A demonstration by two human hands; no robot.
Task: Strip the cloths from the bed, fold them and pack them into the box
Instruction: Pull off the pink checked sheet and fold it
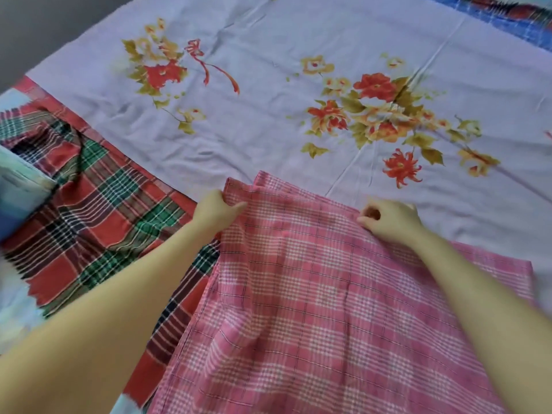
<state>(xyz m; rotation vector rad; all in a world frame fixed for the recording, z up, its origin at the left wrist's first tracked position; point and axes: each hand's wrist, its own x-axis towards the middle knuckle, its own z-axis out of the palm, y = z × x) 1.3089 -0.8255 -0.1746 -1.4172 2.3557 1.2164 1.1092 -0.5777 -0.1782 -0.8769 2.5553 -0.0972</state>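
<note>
A pink checked cloth (313, 294) lies doubled over on the bed in front of me. My left hand (213, 212) pinches its far left corner, where several layered edges meet. My right hand (388, 219) grips the far edge further right, fingers curled into the fabric. Under it spreads a pale lilac sheet (268, 85) printed with red and yellow flowers. To the left lies a red and green plaid cloth (89, 198), rumpled and partly under the pink one.
A light blue object (21, 189), possibly the box, shows at the left edge over the plaid cloth. A blue checked cloth (507, 22) lies at the far right corner. The grey floor (35, 25) shows beyond the bed's far left edge.
</note>
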